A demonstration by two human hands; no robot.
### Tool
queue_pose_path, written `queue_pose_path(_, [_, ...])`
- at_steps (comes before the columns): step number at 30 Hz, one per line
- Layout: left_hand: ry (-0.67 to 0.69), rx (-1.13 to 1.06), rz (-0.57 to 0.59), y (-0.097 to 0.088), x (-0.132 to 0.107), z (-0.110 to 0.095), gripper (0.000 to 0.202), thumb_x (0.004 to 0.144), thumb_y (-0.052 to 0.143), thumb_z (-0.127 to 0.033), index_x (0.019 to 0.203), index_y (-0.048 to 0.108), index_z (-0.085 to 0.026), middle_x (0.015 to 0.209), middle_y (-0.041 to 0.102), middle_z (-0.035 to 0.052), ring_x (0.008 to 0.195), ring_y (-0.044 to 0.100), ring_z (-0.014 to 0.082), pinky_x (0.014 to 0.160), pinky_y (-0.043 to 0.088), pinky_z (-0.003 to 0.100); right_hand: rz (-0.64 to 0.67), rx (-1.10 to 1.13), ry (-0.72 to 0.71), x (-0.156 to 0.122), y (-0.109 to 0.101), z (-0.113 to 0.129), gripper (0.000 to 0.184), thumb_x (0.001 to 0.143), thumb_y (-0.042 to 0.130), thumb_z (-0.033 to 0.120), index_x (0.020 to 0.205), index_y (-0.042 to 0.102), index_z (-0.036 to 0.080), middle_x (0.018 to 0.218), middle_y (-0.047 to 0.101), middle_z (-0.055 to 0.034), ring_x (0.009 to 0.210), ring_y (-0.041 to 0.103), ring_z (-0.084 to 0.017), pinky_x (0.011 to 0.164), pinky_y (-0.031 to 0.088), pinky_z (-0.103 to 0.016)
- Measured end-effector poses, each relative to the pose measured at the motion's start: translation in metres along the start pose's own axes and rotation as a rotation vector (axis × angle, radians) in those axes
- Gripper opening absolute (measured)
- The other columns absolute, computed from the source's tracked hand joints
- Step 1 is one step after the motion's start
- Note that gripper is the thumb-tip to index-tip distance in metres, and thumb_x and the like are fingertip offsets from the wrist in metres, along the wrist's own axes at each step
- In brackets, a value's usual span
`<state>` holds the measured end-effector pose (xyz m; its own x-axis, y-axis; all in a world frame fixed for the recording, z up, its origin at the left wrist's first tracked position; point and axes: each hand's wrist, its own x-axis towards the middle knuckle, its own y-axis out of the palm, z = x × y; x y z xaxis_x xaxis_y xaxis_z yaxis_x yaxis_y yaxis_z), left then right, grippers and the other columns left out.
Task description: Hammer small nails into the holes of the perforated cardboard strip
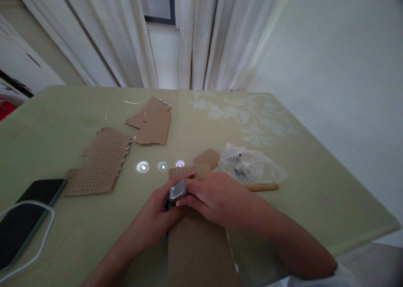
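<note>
In the head view, my right hand (pixel 217 199) is closed, its fingers gripping close to the grey metal head of a hammer (pixel 178 189). A wooden handle (pixel 262 187) shows beyond the hand, in line with that head. My left hand (pixel 157 211) curls around the head's left side, thumb and forefinger bent in. Something dark and blue shows between its fingers, mostly hidden by the hammer head. Both hands are over a long brown cardboard strip (pixel 198 253), whose far end has rows of small holes.
A perforated cardboard piece (pixel 100 165) lies left, torn cardboard (pixel 155 125) farther back, and a small scrap (pixel 208 157) beyond my hands. At right is a clear plastic bag (pixel 252 165) with small dark bits. A phone (pixel 28 220) with a white cable (pixel 47 232) lies at left.
</note>
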<state>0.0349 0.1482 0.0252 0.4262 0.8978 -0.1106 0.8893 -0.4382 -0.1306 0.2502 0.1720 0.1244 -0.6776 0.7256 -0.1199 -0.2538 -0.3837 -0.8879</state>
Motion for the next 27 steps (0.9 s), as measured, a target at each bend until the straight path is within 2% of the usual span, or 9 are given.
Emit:
queue_pose_path(5, [-0.022,-0.004,0.015,-0.001,0.0,0.0,0.059,0.096,0.078,-0.032,0.154,0.069,-0.029,0.154,0.074,0.0076,0.145,0.067,0.0372,0.13,0.048,0.053,0.015,0.002,0.029,-0.005,-0.003,0.0,0.036,0.118,0.054,0.049,0.118,0.079,0.023,0.1,0.086,-0.0068,0.078,0.075,-0.024,0.067,0.041,-0.035])
queue_pose_path(12, [-0.044,-0.038,0.029,-0.001,-0.002,-0.003,0.064,0.093,0.082,-0.034,0.156,0.069,-0.028,0.158,0.071,0.0088,0.146,0.067,0.0368,0.131,0.047,0.052,0.045,-0.007,0.016,-0.008,-0.004,0.0,0.036,0.119,0.053,0.049,0.12,0.079,0.024,0.108,0.086,-0.0069,0.08,0.076,-0.023,0.068,0.043,-0.034])
queue_pose_path(20, [-0.049,0.014,0.03,-0.002,-0.003,-0.003,0.073,0.089,0.083,-0.028,0.159,0.066,-0.032,0.159,0.071,0.0055,0.148,0.066,0.037,0.129,0.048,0.051,0.082,-0.06,0.028,-0.015,-0.011,0.006,0.03,0.117,0.057,0.044,0.112,0.078,0.024,0.096,0.085,-0.0058,0.073,0.073,-0.023,0.061,0.035,-0.034])
queue_pose_path(23, [-0.055,0.016,0.027,-0.002,-0.002,-0.005,0.07,0.09,0.083,-0.033,0.158,0.067,-0.032,0.158,0.071,0.0051,0.148,0.066,0.0375,0.129,0.049,0.052,0.07,-0.043,0.051,-0.017,-0.012,0.004,0.027,0.117,0.057,0.044,0.114,0.079,0.028,0.097,0.086,-0.0035,0.073,0.073,-0.022,0.063,0.038,-0.034])
queue_pose_path(27, [-0.078,0.049,0.033,-0.002,0.0,-0.009,0.068,0.093,0.083,-0.044,0.157,0.068,-0.031,0.158,0.072,0.006,0.149,0.064,0.0378,0.13,0.048,0.054,0.056,-0.009,0.075,-0.018,-0.016,-0.003,0.031,0.116,0.059,0.048,0.106,0.08,0.027,0.093,0.085,-0.0049,0.07,0.072,-0.023,0.065,0.042,-0.036])
